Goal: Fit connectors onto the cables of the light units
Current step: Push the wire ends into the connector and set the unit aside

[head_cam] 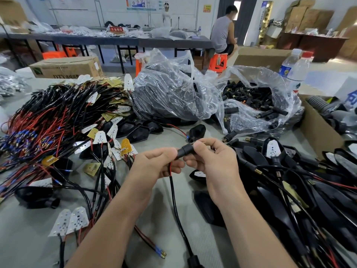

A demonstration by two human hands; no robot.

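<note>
A black tubular connector (185,151) sits between my two hands above the table's middle. My left hand (156,163) pinches its left end, where a black cable (176,206) with a red wire enters. My right hand (210,161) grips the connector's right end, fingers curled round it; a small brass tip shows past the thumb. The cable hangs down toward the frame's bottom edge, ending at a black part (193,261).
A heap of wired LED boards (58,120) covers the left. Clear bags of black housings (170,91) and connectors (253,105) stand behind. Finished black light units (289,180) pile at the right, by a cardboard box (316,130) and bottles (295,70). A person sits far back.
</note>
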